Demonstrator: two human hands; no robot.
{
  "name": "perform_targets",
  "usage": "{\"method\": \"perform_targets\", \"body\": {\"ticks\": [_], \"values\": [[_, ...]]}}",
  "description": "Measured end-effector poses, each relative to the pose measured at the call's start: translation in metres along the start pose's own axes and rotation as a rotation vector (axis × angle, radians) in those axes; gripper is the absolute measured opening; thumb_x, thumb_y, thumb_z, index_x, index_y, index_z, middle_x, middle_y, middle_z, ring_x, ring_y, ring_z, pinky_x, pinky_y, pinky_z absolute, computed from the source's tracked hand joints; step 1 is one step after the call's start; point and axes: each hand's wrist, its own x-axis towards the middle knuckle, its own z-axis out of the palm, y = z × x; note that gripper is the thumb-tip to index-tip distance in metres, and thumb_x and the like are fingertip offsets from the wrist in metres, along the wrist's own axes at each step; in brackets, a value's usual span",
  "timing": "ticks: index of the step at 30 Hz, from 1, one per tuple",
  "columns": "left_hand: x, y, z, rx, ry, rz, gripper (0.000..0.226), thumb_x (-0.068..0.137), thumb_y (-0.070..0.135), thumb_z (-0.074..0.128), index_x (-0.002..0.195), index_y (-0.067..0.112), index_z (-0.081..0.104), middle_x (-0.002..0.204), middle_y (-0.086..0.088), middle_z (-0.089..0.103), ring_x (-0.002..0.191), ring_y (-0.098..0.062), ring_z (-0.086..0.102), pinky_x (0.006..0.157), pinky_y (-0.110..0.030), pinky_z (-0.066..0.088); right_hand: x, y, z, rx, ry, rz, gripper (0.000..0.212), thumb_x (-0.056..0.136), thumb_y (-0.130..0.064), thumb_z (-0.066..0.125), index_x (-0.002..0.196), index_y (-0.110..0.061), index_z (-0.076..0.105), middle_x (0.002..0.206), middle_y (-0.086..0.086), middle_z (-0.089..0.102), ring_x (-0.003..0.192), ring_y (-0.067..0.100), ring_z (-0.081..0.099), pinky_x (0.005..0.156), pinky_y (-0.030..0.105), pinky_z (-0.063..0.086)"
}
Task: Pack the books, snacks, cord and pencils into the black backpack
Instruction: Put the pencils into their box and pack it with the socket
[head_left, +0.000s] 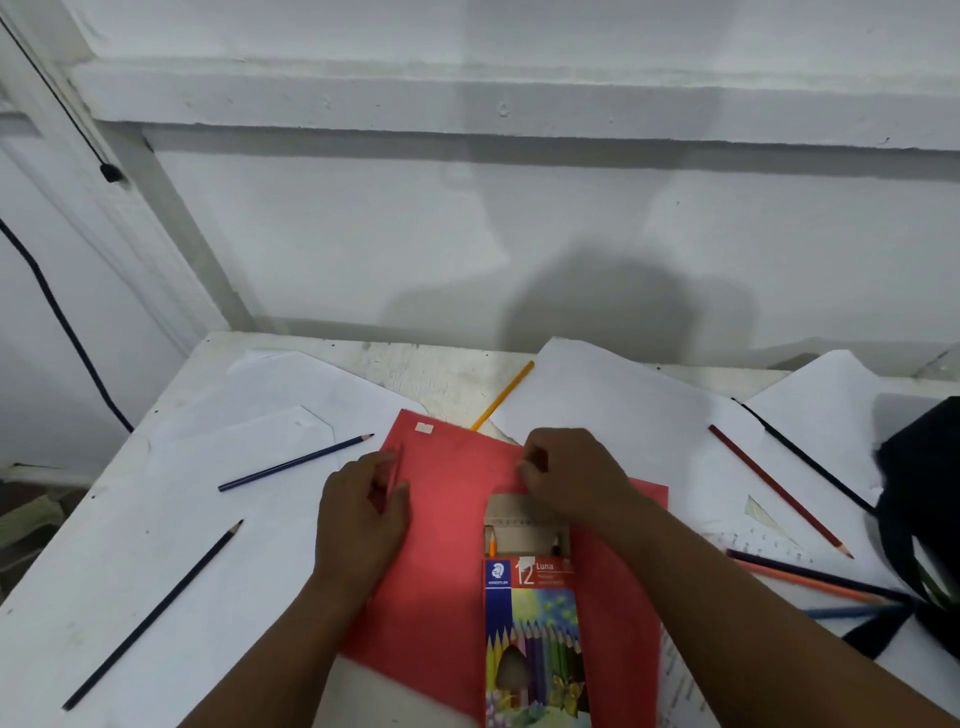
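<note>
The coloured-pencil box (535, 639), printed "12 Luna", lies lengthwise on a red sheet (447, 561), its top flap open and an orange pencil tip showing in the mouth. The right hand (571, 480) sits at the far end of that opening, its fingers (532, 470) curled down over the flap edge; the view is blurred there, so whether they pinch the flap or a pencil cannot be told. Left of those fingers, across a stretch of bare red sheet, the left hand (363, 509) has its fingers curled around a red pencil (394, 475), which blends into the sheet beneath it.

Beyond the right fingers a yellow pencil (503, 396) lies slanted on the table (405, 364), its near end at the far edge of the red sheet. Left of the left fingers, a blue pencil (296, 462) lies on white paper (218, 431), and nearer the person a dark pencil (153, 616) lies well apart from it. To the right of the right fingers, a dark red pencil (779, 491) and a black pencil (805, 457) lie side by side on more paper. Nearer, several pencils (810, 579) fan toward the black backpack (924, 499) at the table's right edge, its strap trailing among them.
</note>
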Motion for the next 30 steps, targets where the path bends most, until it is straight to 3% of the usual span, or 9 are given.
{"method": "perform_targets", "body": {"ticks": [3, 6, 10, 16, 18, 22, 26, 30], "values": [[0.0, 0.0, -0.001, -0.062, 0.032, -0.012, 0.026, 0.088, 0.027, 0.058, 0.111, 0.021, 0.067, 0.086, 0.017, 0.063, 0.085, 0.001, 0.057, 0.074, -0.027, 0.045, 0.022, -0.005, 0.006, 0.025, 0.032, -0.02, 0.013, 0.092, -0.022, 0.058, 0.1, -0.019, 0.068, 0.098, 0.0, 0.067, 0.089, 0.015, 0.061, 0.082, 0.032, 0.051], [-0.002, -0.001, -0.003, -0.112, 0.052, -0.061, 0.029, 0.093, 0.028, 0.05, 0.118, 0.025, 0.065, 0.101, 0.017, 0.067, 0.093, 0.0, 0.059, 0.082, -0.025, 0.046, 0.043, -0.009, 0.016, 0.05, 0.05, -0.062, 0.028, 0.095, -0.015, 0.055, 0.121, -0.02, 0.065, 0.127, 0.003, 0.055, 0.111, 0.02, 0.056, 0.098, 0.034, 0.046], [-0.003, -0.006, -0.002, -0.125, 0.068, -0.046, 0.027, 0.093, 0.02, 0.048, 0.104, 0.03, 0.07, 0.105, 0.028, 0.064, 0.102, 0.007, 0.058, 0.09, -0.02, 0.046, 0.065, -0.012, 0.026, -0.031, 0.003, -0.058, 0.037, 0.097, -0.011, 0.053, 0.128, -0.03, 0.064, 0.147, -0.002, 0.038, 0.129, 0.02, 0.044, 0.101, 0.036, 0.044], [-0.005, -0.01, -0.001, -0.22, 0.104, 0.006, 0.034, 0.09, 0.019, 0.043, 0.103, 0.021, 0.075, 0.105, 0.02, 0.069, 0.1, -0.006, 0.064, 0.086, -0.024, 0.049, 0.09, -0.002, 0.028, -0.003, 0.043, -0.088, 0.015, 0.09, -0.014, 0.066, 0.097, -0.025, 0.075, 0.123, -0.008, 0.055, 0.104, 0.011, 0.059, 0.079, 0.025, 0.04], [-0.005, -0.011, -0.001, -0.252, 0.112, 0.006, 0.037, 0.089, 0.015, 0.041, 0.105, 0.02, 0.074, 0.107, 0.019, 0.069, 0.1, -0.009, 0.065, 0.086, -0.024, 0.049, 0.096, 0.001, 0.026, 0.038, 0.111, -0.123, 0.017, 0.089, -0.008, 0.065, 0.094, -0.022, 0.073, 0.112, -0.006, 0.061, 0.1, 0.014, 0.06, 0.08, 0.031, 0.045], [-0.005, -0.009, -0.002, -0.241, 0.082, -0.043, 0.043, 0.08, 0.005, 0.048, 0.11, 0.025, 0.072, 0.107, 0.016, 0.07, 0.099, -0.008, 0.066, 0.086, -0.018, 0.049, 0.098, 0.003, 0.015, 0.101, 0.302, -0.101, 0.016, 0.093, -0.008, 0.058, 0.097, -0.02, 0.068, 0.1, -0.004, 0.065, 0.095, 0.019, 0.06, 0.082, 0.038, 0.049], [-0.004, -0.005, -0.002, -0.201, 0.103, -0.053, 0.033, 0.085, 0.014, 0.058, 0.114, 0.022, 0.07, 0.097, 0.013, 0.068, 0.087, -0.008, 0.066, 0.076, -0.015, 0.05, 0.089, -0.002, 0.002, 0.232, 0.484, -0.116, 0.013, 0.097, -0.012, 0.054, 0.104, -0.019, 0.062, 0.1, -0.005, 0.064, 0.092, 0.013, 0.059, 0.08, 0.039, 0.052], [-0.003, -0.007, -0.002, -0.189, 0.113, -0.091, 0.027, 0.086, 0.022, 0.061, 0.111, 0.02, 0.07, 0.099, 0.012, 0.07, 0.09, -0.006, 0.066, 0.077, -0.012, 0.05, 0.059, -0.014, -0.008, 0.417, 0.671, -0.114, 0.019, 0.1, -0.011, 0.049, 0.116, -0.009, 0.061, 0.106, 0.001, 0.067, 0.091, 0.017, 0.062, 0.08, 0.036, 0.054]]}}
